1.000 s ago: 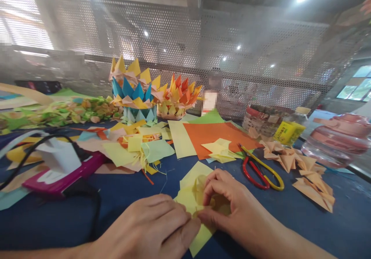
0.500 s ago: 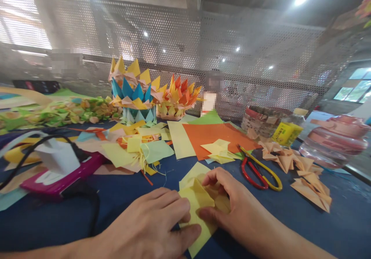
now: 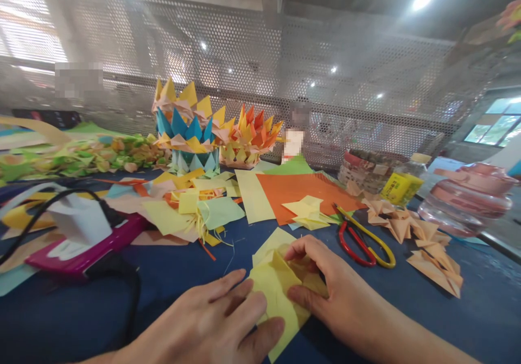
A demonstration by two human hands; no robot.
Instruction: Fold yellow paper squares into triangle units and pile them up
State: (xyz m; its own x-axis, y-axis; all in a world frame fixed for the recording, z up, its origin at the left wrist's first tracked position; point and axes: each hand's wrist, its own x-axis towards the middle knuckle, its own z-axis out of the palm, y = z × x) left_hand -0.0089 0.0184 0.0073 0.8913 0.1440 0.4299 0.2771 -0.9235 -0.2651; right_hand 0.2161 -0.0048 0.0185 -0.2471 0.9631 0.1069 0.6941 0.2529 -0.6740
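Note:
A sheet of yellow paper (image 3: 280, 293), partly folded with a raised crease and flap, lies on the dark blue table in front of me. My right hand (image 3: 319, 280) grips its right side, fingers curled behind the flap and thumb on the front. From the left, my left hand (image 3: 232, 312) holds the lower part, its thumb on the paper and bent fingers at the left edge. Some of the paper is hidden beneath both hands. Just beyond it are pale yellow folded pieces (image 3: 307, 210) and scissors (image 3: 362, 239) with one red and one yellow handle.
Orange paper (image 3: 301, 190) lies ahead, with paper scraps (image 3: 171, 220) to its left. Pointed folded-paper baskets (image 3: 189, 131) stand behind. A purple power strip (image 3: 87, 247) with black cables is at left. Peach folded pieces (image 3: 433, 269), a yellow-labelled bottle (image 3: 401, 185) and a pink bottle (image 3: 464, 201) are at right.
My left hand's fingers have lifted and spread a little on the paper. My right thumb has shifted slightly right, baring more of the sheet's middle.

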